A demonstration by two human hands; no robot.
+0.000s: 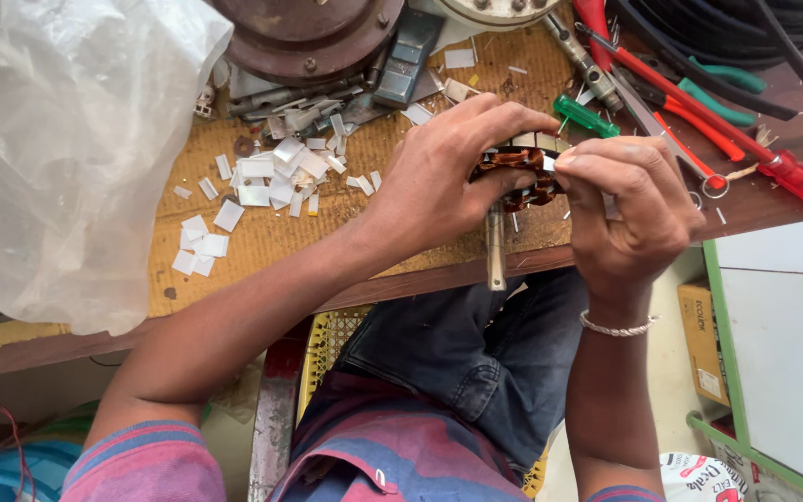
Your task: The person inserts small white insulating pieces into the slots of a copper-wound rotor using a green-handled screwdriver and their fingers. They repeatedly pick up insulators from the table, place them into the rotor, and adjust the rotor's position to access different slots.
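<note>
At the near edge of the bench (234, 237), both hands meet over a small rotor (518, 177) with copper windings. The left hand (443, 181) comes in from the lower left, forearm slanting across the bench edge, wrist bent, fingers arched over the top of the rotor and thumb tucked under it, so the piece is clasped from the left. The right hand (629, 200) rises from below, back of the hand to the camera, a bracelet (617, 327) on the wrist; its thumb and forefinger are pressed together on a thin pale strip (550, 164) at the rotor's right side (what lies under the fingertips is hidden). The rotor sits between the two hands, just above the bench edge, and its shaft (495, 249) hangs down past the edge, free of both grips. On the floor at lower right stands a brown box (702, 339), tall and narrow, with a pale label low on its face; below it lies a white round pack (704, 479) with red print. A big clear bag (67, 149) bulges over the bench's left part. Cut white slips (262, 172) lie scattered on the mat left of the left hand, near a dark round casing (309, 37). Behind the hands lie a green screwdriver (585, 116) and red pliers (671, 93), well clear of the fingers.
</note>
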